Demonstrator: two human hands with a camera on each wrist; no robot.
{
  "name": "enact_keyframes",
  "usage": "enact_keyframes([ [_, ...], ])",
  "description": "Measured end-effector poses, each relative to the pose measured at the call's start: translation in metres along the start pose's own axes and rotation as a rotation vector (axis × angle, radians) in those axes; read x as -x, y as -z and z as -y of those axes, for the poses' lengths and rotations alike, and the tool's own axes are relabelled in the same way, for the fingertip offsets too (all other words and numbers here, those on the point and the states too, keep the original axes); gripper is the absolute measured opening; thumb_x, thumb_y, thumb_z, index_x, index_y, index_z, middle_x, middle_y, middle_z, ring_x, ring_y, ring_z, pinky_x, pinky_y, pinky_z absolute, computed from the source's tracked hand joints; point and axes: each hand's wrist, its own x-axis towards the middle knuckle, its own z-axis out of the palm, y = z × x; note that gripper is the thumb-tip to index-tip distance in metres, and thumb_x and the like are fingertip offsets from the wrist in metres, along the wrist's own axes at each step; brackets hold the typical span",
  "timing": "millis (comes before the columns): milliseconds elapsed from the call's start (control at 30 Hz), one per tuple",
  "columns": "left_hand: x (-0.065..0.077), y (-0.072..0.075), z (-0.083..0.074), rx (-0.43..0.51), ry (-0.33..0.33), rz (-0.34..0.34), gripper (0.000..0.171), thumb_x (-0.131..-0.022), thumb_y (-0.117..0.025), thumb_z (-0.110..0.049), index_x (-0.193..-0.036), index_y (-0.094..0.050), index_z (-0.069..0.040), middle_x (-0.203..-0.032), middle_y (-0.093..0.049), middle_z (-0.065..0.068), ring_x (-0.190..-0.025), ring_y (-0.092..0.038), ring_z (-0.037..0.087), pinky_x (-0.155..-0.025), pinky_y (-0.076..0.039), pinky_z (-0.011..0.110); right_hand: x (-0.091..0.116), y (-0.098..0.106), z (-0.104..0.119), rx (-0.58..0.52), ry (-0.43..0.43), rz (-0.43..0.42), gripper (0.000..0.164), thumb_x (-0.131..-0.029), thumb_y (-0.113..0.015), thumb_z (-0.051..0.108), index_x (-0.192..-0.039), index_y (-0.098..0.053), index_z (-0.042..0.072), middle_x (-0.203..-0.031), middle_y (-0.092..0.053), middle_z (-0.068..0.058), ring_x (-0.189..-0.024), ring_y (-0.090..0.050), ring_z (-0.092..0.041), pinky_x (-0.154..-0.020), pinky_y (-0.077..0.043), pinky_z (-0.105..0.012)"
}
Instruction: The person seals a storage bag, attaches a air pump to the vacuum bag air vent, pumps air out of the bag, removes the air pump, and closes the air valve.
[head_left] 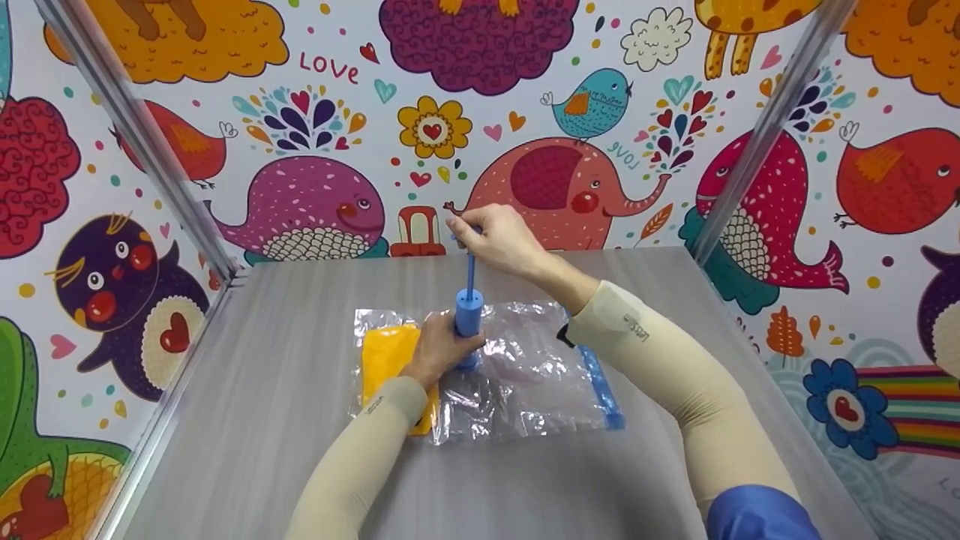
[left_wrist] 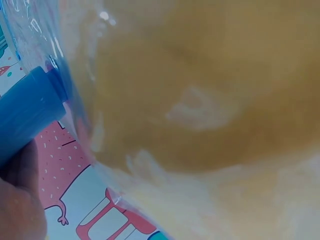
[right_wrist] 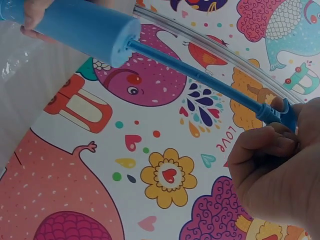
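A blue hand pump stands upright on a clear plastic storage bag that lies flat on the table. My left hand grips the pump's barrel low down, close to the bag. Above it, my right hand holds the handle at the top of the pump, and the thin rod is drawn well out of the barrel. Inside the bag's left part is a folded yellow item, probably cloth. In the left wrist view the barrel meets the bag at the left.
A blue strip runs along the bag's right edge. The grey table is bounded by cartoon-printed walls at the back and sides, with metal posts at the corners.
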Motion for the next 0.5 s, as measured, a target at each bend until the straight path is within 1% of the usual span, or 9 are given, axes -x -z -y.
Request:
enact_keyframes([
  [133,-0.001,-0.001,0.003,-0.015,-0.064,-0.025,0.032,-0.090,-0.088,-0.034,-0.104,-0.079,-0.007,-0.102,-0.087,0.015,-0.085,-0.081,0.025,-0.089,-0.071,0.050,0.003,-0.007,-0.006,0.032,-0.011,0.035,0.041,-0.115,-0.063,0.036,-0.091,-0.082,0.008,-0.077,-0.071,-0.005,-0.074,-0.056,-0.017,-0.064,-0.044,-0.028],
  [233,-0.001,-0.001,0.002,-0.028,-0.089,-0.033,0.031,-0.090,-0.088,-0.033,-0.103,-0.079,-0.007,-0.100,-0.087,0.014,-0.085,-0.082,0.025,-0.088,-0.071,0.050,0.005,-0.011,-0.011,0.056,-0.030,0.073,0.041,-0.115,-0.063,0.037,-0.094,-0.084,0.009,-0.083,-0.076,-0.007,-0.077,-0.060,-0.017,-0.067,-0.047,-0.027],
  [400,-0.002,0.000,0.001,-0.052,-0.084,-0.015,0.034,-0.093,-0.089,-0.033,-0.109,-0.079,-0.005,-0.103,-0.087,0.014,-0.088,-0.083,0.026,-0.090,-0.072,0.050,0.009,-0.018,-0.018,0.070,-0.058,0.142,0.040,-0.116,-0.061,0.037,-0.097,-0.084,0.010,-0.090,-0.080,-0.013,-0.078,-0.061,-0.017,-0.071,-0.050,-0.028],
  [500,-0.002,0.000,0.002,-0.065,-0.074,-0.008,0.034,-0.094,-0.089,-0.033,-0.110,-0.079,-0.006,-0.103,-0.088,0.013,-0.088,-0.084,0.025,-0.091,-0.072,0.049,0.012,-0.024,-0.023,0.066,-0.080,0.173,0.041,-0.116,-0.061,0.039,-0.097,-0.083,0.012,-0.092,-0.080,-0.012,-0.078,-0.062,-0.018,-0.074,-0.053,-0.028],
])
